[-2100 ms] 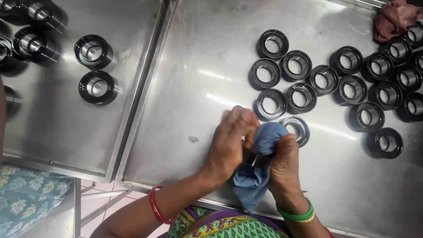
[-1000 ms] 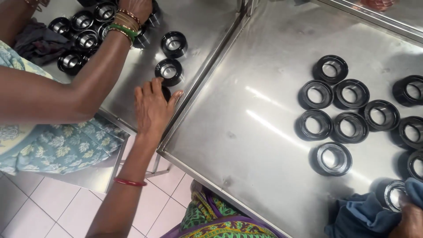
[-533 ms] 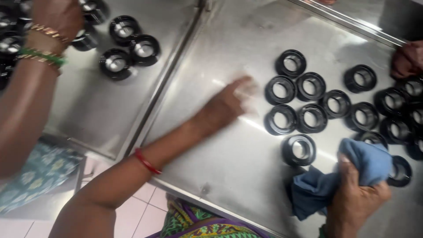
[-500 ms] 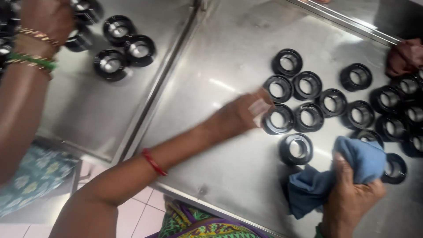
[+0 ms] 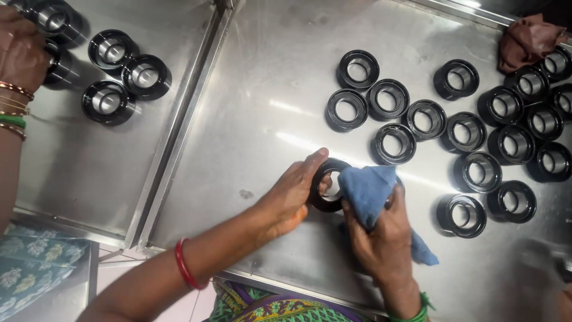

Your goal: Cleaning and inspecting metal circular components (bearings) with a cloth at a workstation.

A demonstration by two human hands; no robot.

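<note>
My left hand [image 5: 292,197] grips a black ring-shaped part [image 5: 326,185] by its rim, tilted up off the steel table [image 5: 262,119]. My right hand [image 5: 381,238] holds a blue cloth [image 5: 369,191] pressed against the ring's right side. A red bangle circles my left wrist and a green one my right wrist. Several more black rings [image 5: 465,131] lie flat on the table beyond my hands.
A second steel table [image 5: 71,161] to the left carries several black rings [image 5: 119,71]. Another person's arm with bangles [image 5: 15,89] reaches over it at the far left. A brown cloth [image 5: 524,42] lies at the top right corner.
My left hand has come back from the left table, picked a ring from the group and brought it to the cloth in my right hand.
</note>
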